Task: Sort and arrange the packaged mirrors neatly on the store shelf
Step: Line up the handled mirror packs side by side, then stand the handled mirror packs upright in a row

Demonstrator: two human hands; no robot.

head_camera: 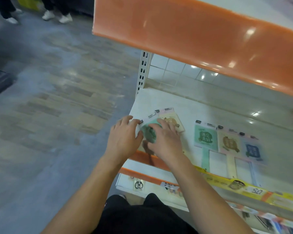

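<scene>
On the white shelf (201, 108) a small pile of packaged mirrors lies at the left end, a green one (150, 132) on top and a yellow one (173, 121) behind it. My left hand (123, 137) holds the pile's left edge, thumb on the green pack. My right hand (166, 141) lies over the pile with fingers bent on top of it. To the right, three packs lie side by side: a green mirror (205, 136), a yellow mirror (229, 142) and a blue mirror (252, 150), handles toward the shelf front.
An orange shelf edge (201, 39) overhangs the work area. A yellow price strip (243, 186) runs along the front rail. A lower shelf (142, 184) holds small hanging items. People's feet (57, 16) stand on the grey floor at top left.
</scene>
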